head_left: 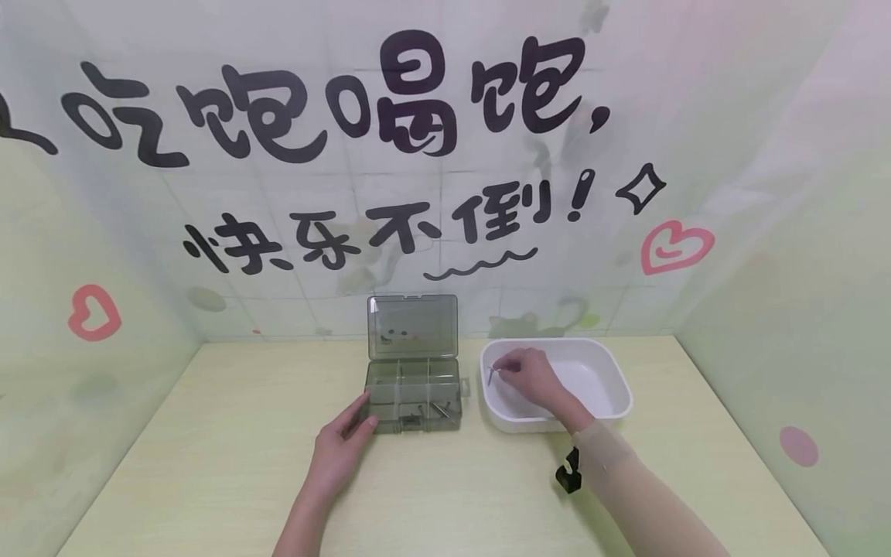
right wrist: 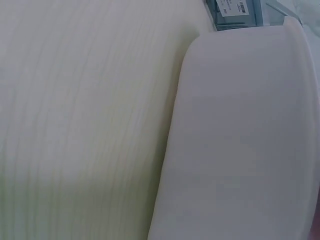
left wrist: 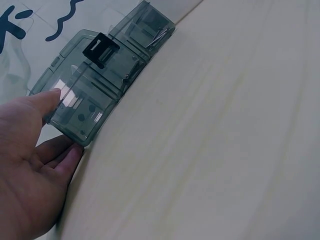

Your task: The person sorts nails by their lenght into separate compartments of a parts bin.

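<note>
A grey see-through compartment box (head_left: pixel 412 394) stands with its lid (head_left: pixel 413 327) raised at the back. My left hand (head_left: pixel 341 452) grips the box's left end; in the left wrist view the thumb (left wrist: pixel 47 102) lies on one side and curled fingers (left wrist: pixel 65 162) on another. Thin shiny metal pieces (left wrist: pixel 159 37) lie in the right front compartment, and small dark bits (left wrist: pixel 131 77) near the middle. Over the left part of a white tray (head_left: pixel 612 387), my right hand (head_left: pixel 532 377) pinches a thin metal piece (head_left: pixel 490 377), too small to tell its kind.
Box and tray stand side by side on a pale wooden table (head_left: pixel 445 495), a narrow gap between them. A printed wall (head_left: pixel 313 186) rises behind, with side walls left and right. A black strap piece (head_left: pixel 569 473) hangs at my right wrist.
</note>
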A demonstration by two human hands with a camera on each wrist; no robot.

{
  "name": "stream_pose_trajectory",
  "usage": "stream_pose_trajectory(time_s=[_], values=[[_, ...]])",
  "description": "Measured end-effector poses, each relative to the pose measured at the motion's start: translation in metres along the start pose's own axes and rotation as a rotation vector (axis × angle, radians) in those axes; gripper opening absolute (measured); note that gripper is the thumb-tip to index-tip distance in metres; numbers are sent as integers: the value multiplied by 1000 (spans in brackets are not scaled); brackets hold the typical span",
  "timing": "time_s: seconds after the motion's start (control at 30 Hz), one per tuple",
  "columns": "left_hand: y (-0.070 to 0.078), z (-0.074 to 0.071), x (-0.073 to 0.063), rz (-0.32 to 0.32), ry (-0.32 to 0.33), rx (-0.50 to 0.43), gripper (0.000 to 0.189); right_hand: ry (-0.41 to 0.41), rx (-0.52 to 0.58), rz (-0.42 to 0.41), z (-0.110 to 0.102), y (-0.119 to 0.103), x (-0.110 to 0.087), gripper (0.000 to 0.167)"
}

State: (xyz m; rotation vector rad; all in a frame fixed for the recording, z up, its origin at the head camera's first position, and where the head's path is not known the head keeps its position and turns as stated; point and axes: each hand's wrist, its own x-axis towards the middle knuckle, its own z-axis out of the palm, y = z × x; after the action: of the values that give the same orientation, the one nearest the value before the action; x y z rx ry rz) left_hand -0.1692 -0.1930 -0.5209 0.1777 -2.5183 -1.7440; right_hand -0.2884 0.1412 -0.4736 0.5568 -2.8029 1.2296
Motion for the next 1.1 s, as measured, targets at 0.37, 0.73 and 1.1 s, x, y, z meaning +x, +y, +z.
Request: stream_pose_trajectory(time_s=[0.37,0.73,1.1], values=[[1,-1,-1,6,-1,-13,52,33,92,-43,2,-21,-1,15],[-1,0,-1,2,1,-15,53,-10,79,-169,16,-45,1,15],[-1,0,0,2,4,-6,53,-64,99,-224,32,-69,4,15]])
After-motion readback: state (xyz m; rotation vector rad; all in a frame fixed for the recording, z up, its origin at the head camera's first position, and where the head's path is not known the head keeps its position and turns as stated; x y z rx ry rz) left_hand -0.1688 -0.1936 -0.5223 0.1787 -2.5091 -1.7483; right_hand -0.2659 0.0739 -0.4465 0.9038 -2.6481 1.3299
